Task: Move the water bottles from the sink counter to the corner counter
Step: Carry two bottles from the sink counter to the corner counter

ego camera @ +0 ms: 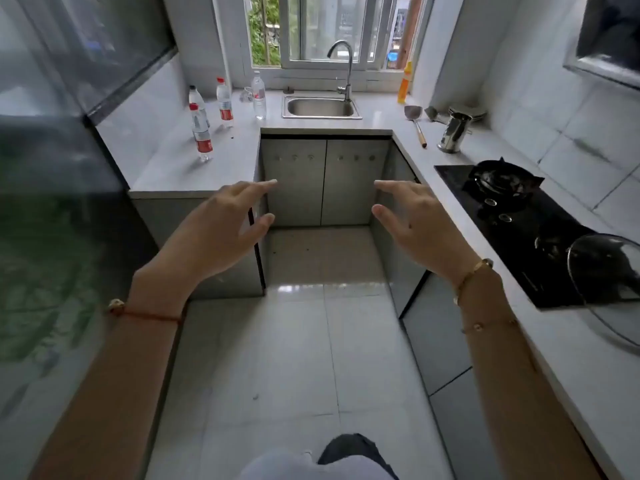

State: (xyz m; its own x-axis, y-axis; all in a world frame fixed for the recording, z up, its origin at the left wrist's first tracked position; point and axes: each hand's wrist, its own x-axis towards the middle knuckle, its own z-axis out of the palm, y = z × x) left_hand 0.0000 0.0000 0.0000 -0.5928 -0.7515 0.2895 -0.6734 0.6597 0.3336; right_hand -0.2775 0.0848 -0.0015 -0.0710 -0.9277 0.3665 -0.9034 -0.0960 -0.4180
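Observation:
Several clear water bottles stand on the left counter [173,168]. The nearest bottle [201,133] has a red cap and red label. Behind it stands a dark-capped bottle [196,102], and another red-labelled bottle [224,103] is further right. A white-capped bottle [258,95] stands just left of the sink [321,107]. My left hand [221,226] and my right hand [419,223] hover open above the floor, well short of the counters, fingers spread, holding nothing.
A curved tap [344,69] rises behind the sink, an orange bottle [405,83] by the window. On the right counter lie a ladle [415,123], a steel jug [453,131], a black gas hob [512,209] and a glass lid [602,282]. A dark cabinet fills the left.

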